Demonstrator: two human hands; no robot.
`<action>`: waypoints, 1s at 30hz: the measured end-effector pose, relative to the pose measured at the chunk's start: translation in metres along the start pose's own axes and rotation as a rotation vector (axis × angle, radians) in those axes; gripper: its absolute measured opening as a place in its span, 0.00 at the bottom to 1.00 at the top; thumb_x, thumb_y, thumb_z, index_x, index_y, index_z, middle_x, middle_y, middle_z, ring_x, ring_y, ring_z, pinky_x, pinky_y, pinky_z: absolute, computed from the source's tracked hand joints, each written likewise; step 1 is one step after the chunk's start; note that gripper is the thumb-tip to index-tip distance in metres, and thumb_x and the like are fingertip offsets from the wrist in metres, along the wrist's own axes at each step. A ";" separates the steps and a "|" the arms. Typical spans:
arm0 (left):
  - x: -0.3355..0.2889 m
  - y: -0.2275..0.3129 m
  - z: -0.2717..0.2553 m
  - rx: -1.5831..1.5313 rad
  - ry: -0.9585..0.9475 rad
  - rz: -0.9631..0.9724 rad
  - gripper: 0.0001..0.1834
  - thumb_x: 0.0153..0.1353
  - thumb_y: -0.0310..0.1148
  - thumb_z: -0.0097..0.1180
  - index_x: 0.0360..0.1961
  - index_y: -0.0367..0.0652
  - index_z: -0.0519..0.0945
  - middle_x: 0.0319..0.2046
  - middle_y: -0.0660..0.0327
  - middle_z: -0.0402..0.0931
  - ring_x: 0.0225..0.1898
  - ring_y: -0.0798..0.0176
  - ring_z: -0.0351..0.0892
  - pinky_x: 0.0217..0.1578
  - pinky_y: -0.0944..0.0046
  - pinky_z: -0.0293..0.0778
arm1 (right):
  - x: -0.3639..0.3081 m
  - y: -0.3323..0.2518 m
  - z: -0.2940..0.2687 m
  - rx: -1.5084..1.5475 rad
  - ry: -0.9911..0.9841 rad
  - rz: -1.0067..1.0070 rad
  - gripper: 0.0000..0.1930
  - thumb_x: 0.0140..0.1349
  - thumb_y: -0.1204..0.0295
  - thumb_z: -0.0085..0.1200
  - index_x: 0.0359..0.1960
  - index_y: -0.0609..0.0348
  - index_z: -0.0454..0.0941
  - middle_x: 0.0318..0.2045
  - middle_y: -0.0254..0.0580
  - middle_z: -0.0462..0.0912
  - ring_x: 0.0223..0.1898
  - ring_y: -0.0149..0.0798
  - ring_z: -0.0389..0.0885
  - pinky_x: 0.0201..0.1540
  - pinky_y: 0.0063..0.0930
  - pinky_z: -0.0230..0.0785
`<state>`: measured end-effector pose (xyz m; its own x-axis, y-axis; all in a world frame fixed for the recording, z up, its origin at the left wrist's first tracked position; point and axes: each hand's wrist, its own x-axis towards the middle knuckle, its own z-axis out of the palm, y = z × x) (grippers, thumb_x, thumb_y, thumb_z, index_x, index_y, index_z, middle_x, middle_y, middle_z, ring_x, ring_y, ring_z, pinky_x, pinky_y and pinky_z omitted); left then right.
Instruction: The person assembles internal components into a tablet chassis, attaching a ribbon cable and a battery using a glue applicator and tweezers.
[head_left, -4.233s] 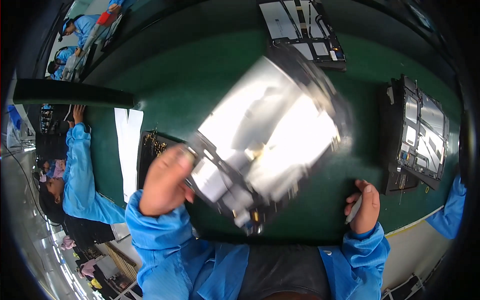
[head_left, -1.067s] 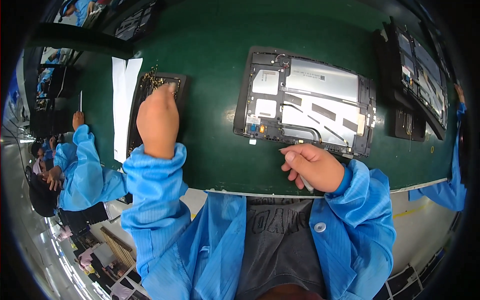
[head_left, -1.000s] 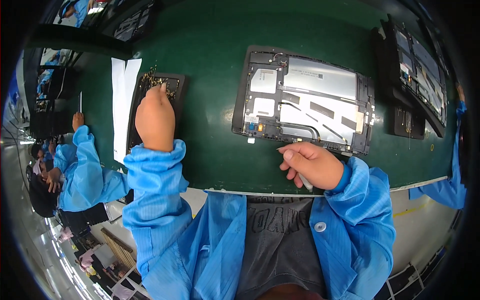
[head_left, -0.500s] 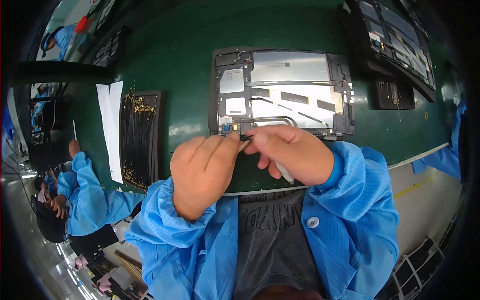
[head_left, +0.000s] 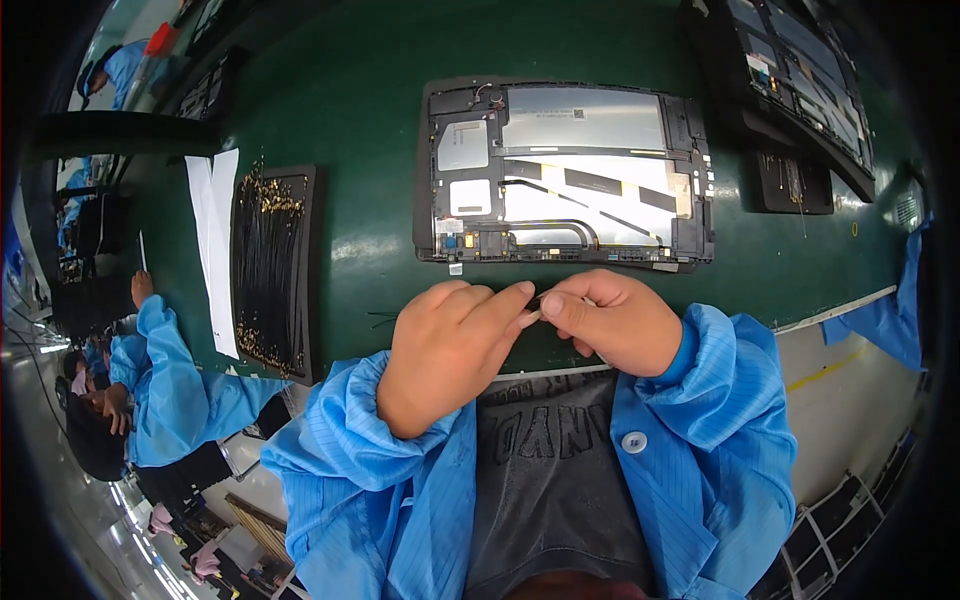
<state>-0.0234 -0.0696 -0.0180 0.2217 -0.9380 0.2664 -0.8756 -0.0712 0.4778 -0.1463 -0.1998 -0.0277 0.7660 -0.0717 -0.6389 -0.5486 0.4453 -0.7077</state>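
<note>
A thin dark cable [head_left: 385, 320] was pinched between the two hands at centre frame, its free end trailing left over the green mat [head_left: 350, 120]. The left hand [head_left: 450, 355] and right hand [head_left: 610, 320] met fingertip to fingertip, both closed narrowly on the piece (what the right one held besides, I could not tell). The opened tablet chassis [head_left: 565, 175] lay just above the grip, long axis left-to-right, its lower-left connector corner nearest the left hand. A tray of spare cables [head_left: 270, 270] sat at left, beside a white sheet [head_left: 212, 230].
</note>
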 end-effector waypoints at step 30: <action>-0.003 0.003 -0.008 -0.033 -0.032 0.072 0.16 0.40 0.29 0.57 0.34 0.42 0.73 0.35 0.57 0.67 0.39 0.52 0.66 0.40 0.53 0.63 | -0.005 0.005 -0.002 0.242 -0.104 0.082 0.16 0.53 0.61 0.50 0.34 0.62 0.71 0.22 0.34 0.70 0.19 0.24 0.65 0.21 0.15 0.60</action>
<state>-0.0230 -0.0641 -0.0107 0.1443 -0.9506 0.2749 -0.8741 0.0078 0.4856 -0.1539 -0.1988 -0.0286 0.7596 0.0596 -0.6477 -0.5234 0.6472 -0.5542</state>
